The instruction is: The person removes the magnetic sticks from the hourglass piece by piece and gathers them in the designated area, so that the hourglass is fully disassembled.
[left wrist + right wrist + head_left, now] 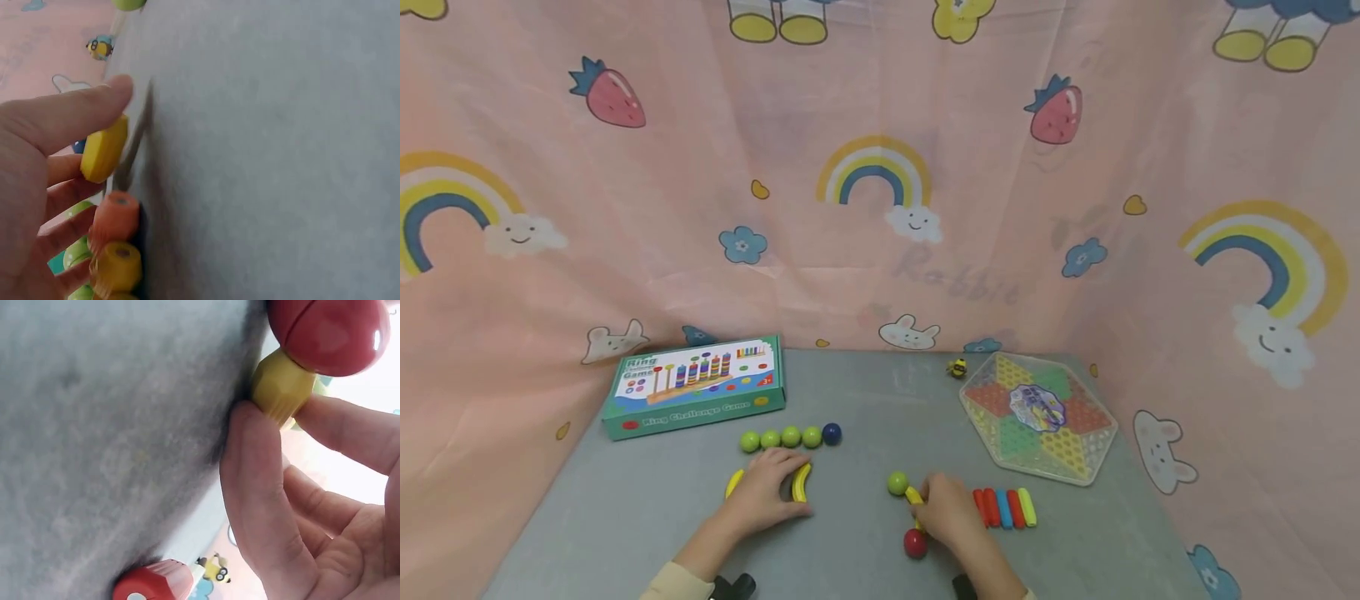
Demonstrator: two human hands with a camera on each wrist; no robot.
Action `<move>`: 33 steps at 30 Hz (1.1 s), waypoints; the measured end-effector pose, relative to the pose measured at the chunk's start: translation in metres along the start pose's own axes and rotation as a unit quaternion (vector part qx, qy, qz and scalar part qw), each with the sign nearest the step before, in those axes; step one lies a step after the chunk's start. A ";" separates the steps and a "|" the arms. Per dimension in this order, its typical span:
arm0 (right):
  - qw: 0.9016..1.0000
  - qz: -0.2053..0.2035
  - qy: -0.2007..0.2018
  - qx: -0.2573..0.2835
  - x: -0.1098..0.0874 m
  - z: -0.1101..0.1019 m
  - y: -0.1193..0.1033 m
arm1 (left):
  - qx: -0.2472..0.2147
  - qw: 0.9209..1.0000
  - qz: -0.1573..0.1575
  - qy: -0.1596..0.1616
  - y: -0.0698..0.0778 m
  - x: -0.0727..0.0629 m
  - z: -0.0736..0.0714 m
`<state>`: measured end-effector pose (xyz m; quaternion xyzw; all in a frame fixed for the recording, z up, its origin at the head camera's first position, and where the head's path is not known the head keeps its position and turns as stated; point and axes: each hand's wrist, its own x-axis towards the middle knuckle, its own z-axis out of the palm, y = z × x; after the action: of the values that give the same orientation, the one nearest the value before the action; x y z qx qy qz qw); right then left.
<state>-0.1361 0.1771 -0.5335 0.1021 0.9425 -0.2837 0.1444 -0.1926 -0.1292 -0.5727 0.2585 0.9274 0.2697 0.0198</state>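
Observation:
In the head view my left hand [766, 492] pinches a curved yellow toy banana [801, 483] between thumb and fingers. Another yellow piece [733, 482] shows at that hand's outer side. The left wrist view has an orange piece [119, 215] and a yellow piece [119, 265] close by the lower fingers. My right hand [951, 508] pinches a second yellow toy banana [914, 496], gripped by the fingertips in the right wrist view. This banana lies between a green ball [898, 482] and a red ball [915, 543], seemingly touching the red one.
Behind the left hand stand several green balls [791, 437] in a row with a dark blue ball [831, 433]. Coloured sticks [1004, 508] lie right of the right hand. Farther back are a green game box [700, 392], a small bee figure [957, 367] and a hexagonal board [1037, 417].

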 end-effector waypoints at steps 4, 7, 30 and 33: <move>1.000 -0.012 0.008 -0.011 0.004 0.001 0.001 | 0.003 1.000 0.002 -0.009 -0.002 -0.003 -0.004; 1.000 -0.020 0.005 -0.018 0.005 -0.001 0.001 | 0.006 1.000 0.002 -0.012 -0.003 -0.005 -0.004; 1.000 -0.007 -0.002 -0.020 0.008 -0.001 0.003 | 0.053 0.998 -0.011 -0.016 0.003 -0.010 -0.014; 1.000 0.001 0.000 -0.023 0.008 -0.001 0.002 | 0.038 0.999 0.004 -0.004 0.011 -0.008 -0.015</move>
<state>-0.1436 0.1798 -0.5367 0.0995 0.9488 -0.2613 0.1466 -0.1835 -0.1322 -0.5554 0.2641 0.9359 0.2330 0.0129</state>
